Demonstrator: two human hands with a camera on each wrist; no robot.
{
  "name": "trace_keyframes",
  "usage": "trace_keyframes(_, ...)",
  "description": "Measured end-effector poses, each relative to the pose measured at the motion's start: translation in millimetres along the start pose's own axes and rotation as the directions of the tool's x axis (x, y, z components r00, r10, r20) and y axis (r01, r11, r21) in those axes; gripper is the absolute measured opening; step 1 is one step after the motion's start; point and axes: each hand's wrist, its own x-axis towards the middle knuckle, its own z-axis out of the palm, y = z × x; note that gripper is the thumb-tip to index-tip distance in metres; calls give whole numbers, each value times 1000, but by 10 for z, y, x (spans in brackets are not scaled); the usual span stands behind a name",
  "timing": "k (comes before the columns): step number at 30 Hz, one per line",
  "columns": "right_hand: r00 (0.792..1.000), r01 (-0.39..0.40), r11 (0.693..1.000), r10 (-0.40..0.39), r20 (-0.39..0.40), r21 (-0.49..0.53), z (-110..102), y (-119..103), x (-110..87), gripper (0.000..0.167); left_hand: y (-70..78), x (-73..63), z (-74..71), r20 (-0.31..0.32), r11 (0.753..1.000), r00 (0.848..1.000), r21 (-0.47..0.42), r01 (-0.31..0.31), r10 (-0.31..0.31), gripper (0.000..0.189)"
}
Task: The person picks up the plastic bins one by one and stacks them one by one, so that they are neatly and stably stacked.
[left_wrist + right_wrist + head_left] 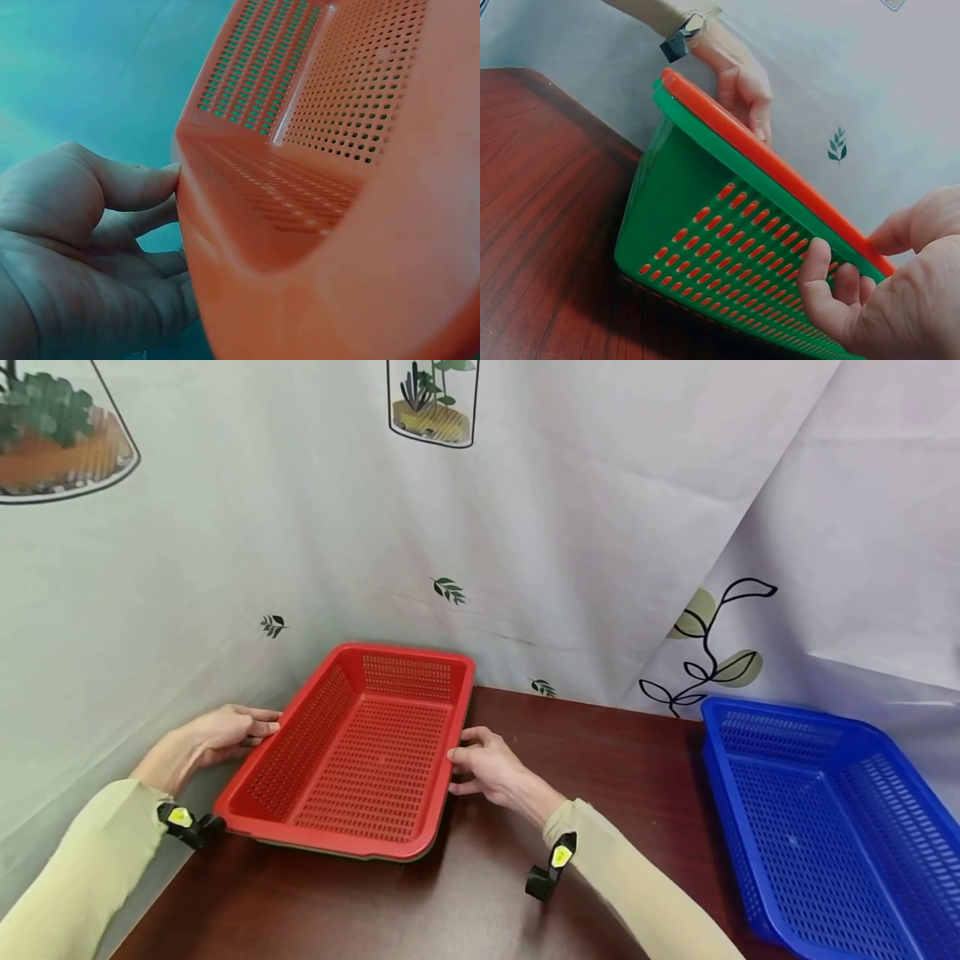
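Note:
A red plastic basket (375,760) with slotted walls sits nested inside a green basket (675,172), whose side shows in the right wrist view. Nothing lies inside the red one. My left hand (225,732) holds the left side, thumb at the red rim (191,195) and the other fingers partly hidden behind it. On the opposite long side, my right hand (487,766) pinches the stacked rims, its thumb on the red rim and its fingertips against the green wall. The pair stands close over the dark wooden table (360,910).
A blue slotted basket (750,843) stands at the right of the table. White cloth (570,552) printed with plants hangs behind the table and along its left side, close to the left hand. Each wrist wears a small black camera (551,868).

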Motion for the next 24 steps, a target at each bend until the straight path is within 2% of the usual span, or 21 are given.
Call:
trace_keyframes(13,999,28,999,-27,18,-26,-200,-36,-101,41,42,-44,154,30,999,998,17,-49,49,63)
trace_keyframes(24,998,54,997,-53,21,-56,-396,-82,-221,40,128,-78,379,43,997,996,-12,-81,81,65)
